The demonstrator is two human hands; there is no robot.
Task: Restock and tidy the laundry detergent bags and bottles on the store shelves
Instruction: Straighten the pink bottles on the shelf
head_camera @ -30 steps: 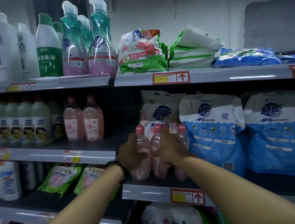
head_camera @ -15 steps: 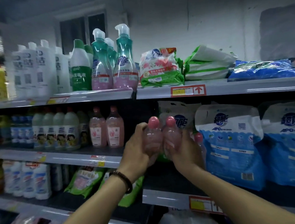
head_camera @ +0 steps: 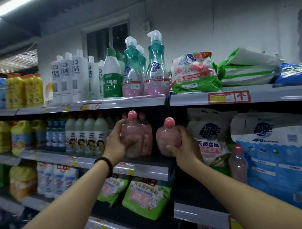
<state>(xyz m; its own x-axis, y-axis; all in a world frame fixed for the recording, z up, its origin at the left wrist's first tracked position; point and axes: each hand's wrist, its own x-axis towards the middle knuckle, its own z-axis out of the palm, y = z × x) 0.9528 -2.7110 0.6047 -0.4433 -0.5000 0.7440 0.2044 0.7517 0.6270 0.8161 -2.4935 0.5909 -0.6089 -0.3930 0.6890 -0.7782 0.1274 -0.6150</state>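
Head view. Your left hand (head_camera: 116, 144) grips 1 pink bottle (head_camera: 132, 141) at the middle shelf (head_camera: 149, 169), just in front of 2 matching bottles (head_camera: 146, 138). Your right hand (head_camera: 182, 146) is closed around a second pink bottle (head_camera: 167, 139), held at 3 o'clock of the first, apart from it. Another pink bottle (head_camera: 238, 164) stands at 4 o'clock, beside the blue detergent bags (head_camera: 276, 154).

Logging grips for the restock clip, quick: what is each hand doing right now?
Left hand: closed around a pink bottle.
Right hand: closed around another pink bottle.
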